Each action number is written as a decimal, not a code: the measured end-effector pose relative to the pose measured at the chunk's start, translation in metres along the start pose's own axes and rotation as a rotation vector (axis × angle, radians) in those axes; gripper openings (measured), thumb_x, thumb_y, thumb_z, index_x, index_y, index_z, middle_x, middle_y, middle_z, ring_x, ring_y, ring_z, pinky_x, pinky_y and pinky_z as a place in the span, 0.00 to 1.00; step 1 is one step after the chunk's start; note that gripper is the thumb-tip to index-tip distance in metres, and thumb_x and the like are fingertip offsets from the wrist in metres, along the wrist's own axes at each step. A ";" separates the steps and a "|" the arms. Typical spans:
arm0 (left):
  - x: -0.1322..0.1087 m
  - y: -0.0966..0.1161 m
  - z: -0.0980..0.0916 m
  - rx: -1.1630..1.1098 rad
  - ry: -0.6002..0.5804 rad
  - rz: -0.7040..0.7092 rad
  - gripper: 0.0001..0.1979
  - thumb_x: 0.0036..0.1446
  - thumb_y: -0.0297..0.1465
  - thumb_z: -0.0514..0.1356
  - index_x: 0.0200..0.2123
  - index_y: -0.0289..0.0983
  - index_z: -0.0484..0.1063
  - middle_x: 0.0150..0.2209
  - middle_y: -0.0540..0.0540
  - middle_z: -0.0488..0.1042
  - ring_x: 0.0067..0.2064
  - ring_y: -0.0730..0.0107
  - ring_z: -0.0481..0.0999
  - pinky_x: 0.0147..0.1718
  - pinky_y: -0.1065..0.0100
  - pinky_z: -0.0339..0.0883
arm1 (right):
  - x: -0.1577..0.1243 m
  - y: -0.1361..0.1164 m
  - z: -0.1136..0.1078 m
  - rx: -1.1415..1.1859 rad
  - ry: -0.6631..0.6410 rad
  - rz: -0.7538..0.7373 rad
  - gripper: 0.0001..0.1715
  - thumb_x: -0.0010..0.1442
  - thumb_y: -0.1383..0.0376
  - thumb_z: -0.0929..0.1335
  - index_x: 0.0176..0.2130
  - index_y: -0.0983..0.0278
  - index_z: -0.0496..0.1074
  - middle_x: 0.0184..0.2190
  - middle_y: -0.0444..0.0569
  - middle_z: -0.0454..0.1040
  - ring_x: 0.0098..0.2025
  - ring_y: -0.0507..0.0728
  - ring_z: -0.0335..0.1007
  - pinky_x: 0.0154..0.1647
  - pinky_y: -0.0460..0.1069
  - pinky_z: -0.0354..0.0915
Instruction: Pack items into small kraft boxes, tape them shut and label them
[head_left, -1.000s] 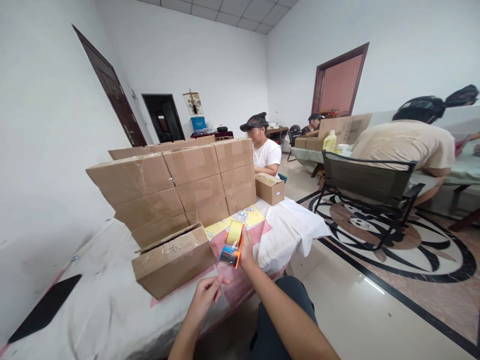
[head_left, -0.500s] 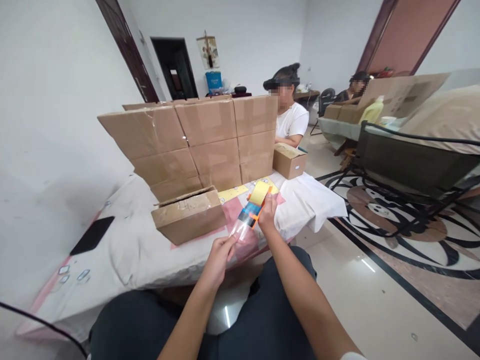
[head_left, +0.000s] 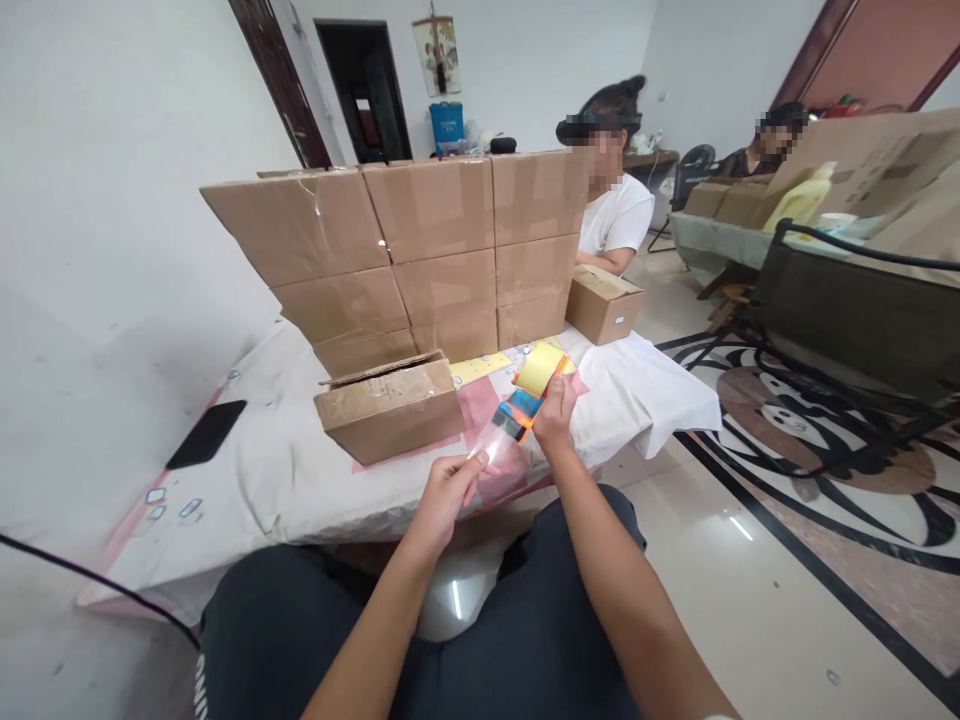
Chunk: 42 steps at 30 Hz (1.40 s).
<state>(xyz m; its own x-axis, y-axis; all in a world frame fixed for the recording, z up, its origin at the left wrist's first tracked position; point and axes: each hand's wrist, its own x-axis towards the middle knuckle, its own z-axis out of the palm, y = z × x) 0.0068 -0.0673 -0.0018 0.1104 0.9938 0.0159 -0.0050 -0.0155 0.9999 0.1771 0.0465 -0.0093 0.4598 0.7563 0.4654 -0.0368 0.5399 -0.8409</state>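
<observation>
My right hand point(head_left: 555, 412) is closed on an orange and blue tape dispenser point(head_left: 523, 403) that carries a yellowish roll of tape point(head_left: 540, 367). A clear strip of tape point(head_left: 491, 441) stretches from the dispenser down to my left hand point(head_left: 448, 492), whose thumb and fingers pinch its end. Left of the dispenser, a cardboard box point(head_left: 394, 408) stands on the cloth-covered table point(head_left: 285, 490), with a narrow gap along its top. Neither hand touches this box.
Stacked cardboard boxes point(head_left: 442, 250) form a wall behind. A smaller box point(head_left: 606, 304) sits at the table's right end, near a person in white point(head_left: 619, 218). A black flat object point(head_left: 206, 435) lies left. Another person and a dark chair point(head_left: 855, 320) are farther right.
The view has shifted, so the boxes and table appear slightly higher and further right. Both hands still hold the dispenser and the tape's end, with the strip still stretched between them.
</observation>
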 end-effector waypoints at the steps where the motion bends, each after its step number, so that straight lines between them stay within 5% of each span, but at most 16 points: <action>1: -0.002 0.002 0.000 -0.003 0.001 -0.004 0.24 0.60 0.48 0.60 0.27 0.33 0.80 0.12 0.57 0.53 0.19 0.77 0.50 0.29 0.69 0.53 | 0.001 0.000 -0.001 -0.024 -0.012 -0.041 0.29 0.67 0.44 0.58 0.30 0.62 0.67 0.25 0.44 0.65 0.29 0.53 0.64 0.32 0.49 0.64; 12: -0.007 -0.003 0.012 -0.015 0.030 -0.034 0.26 0.58 0.52 0.60 0.28 0.33 0.79 0.12 0.58 0.52 0.19 0.78 0.50 0.29 0.69 0.53 | 0.005 0.017 -0.008 -0.234 0.052 -0.171 0.28 0.67 0.44 0.57 0.25 0.60 0.61 0.23 0.44 0.62 0.27 0.54 0.59 0.30 0.51 0.61; 17: -0.004 -0.006 0.011 0.020 0.020 -0.024 0.29 0.55 0.55 0.60 0.26 0.33 0.79 0.12 0.57 0.53 0.19 0.77 0.52 0.27 0.69 0.52 | 0.003 0.013 -0.005 -0.086 -0.060 -0.039 0.23 0.62 0.45 0.64 0.29 0.60 0.65 0.21 0.43 0.64 0.26 0.55 0.64 0.29 0.50 0.65; 24: -0.005 -0.006 0.012 0.089 -0.004 -0.028 0.33 0.52 0.58 0.60 0.28 0.31 0.81 0.11 0.56 0.53 0.18 0.78 0.51 0.25 0.70 0.50 | -0.002 0.002 0.000 0.175 -0.124 0.089 0.20 0.60 0.49 0.66 0.37 0.62 0.73 0.30 0.51 0.78 0.32 0.60 0.75 0.36 0.55 0.73; 42: 0.022 -0.058 -0.005 0.041 0.007 0.144 0.34 0.53 0.60 0.58 0.22 0.33 0.78 0.11 0.54 0.53 0.18 0.76 0.53 0.24 0.69 0.54 | -0.032 -0.029 0.034 0.486 0.035 0.497 0.13 0.56 0.52 0.67 0.34 0.58 0.67 0.23 0.43 0.73 0.27 0.58 0.74 0.29 0.52 0.72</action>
<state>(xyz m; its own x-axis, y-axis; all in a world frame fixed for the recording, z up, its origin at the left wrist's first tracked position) 0.0049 -0.0441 -0.0596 0.1044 0.9817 0.1595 0.0207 -0.1625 0.9865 0.1332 0.0198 0.0097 0.3137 0.9487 0.0407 -0.6398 0.2428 -0.7292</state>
